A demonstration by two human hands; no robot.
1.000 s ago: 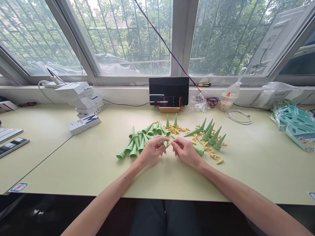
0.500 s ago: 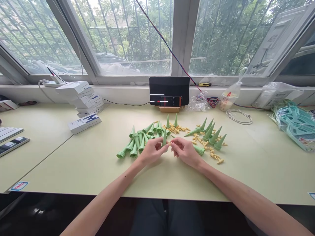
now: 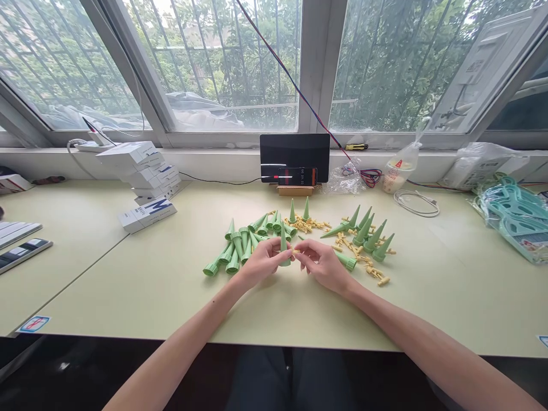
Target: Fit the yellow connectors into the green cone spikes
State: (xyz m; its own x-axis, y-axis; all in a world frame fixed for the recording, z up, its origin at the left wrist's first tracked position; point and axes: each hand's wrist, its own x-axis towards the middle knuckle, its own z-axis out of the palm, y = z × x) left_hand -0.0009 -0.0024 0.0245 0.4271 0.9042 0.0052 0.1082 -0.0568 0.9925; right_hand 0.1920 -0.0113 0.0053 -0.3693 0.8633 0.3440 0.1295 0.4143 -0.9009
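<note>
My left hand is closed around a green plastic spike, held upright with its point up. Close beside it, my right hand pinches a small yellow plastic valve against the spike's side; whether it sits in the spike I cannot tell. To the left lies a pile of green spikes, wide ends mostly toward me. On the right, several green spikes stand point up with yellow valves in their sides. Another green spike lies partly hidden behind my right hand.
Loose yellow valves are scattered behind my hands, and more yellow valves lie at right. A phone leans on a black screen at the back. White boxes stand left; bagged teal plastic parts lie far right.
My left hand has shifted slightly left and turned the spike, so more of its lower body shows. My right hand stays at its side with the yellow valve.
</note>
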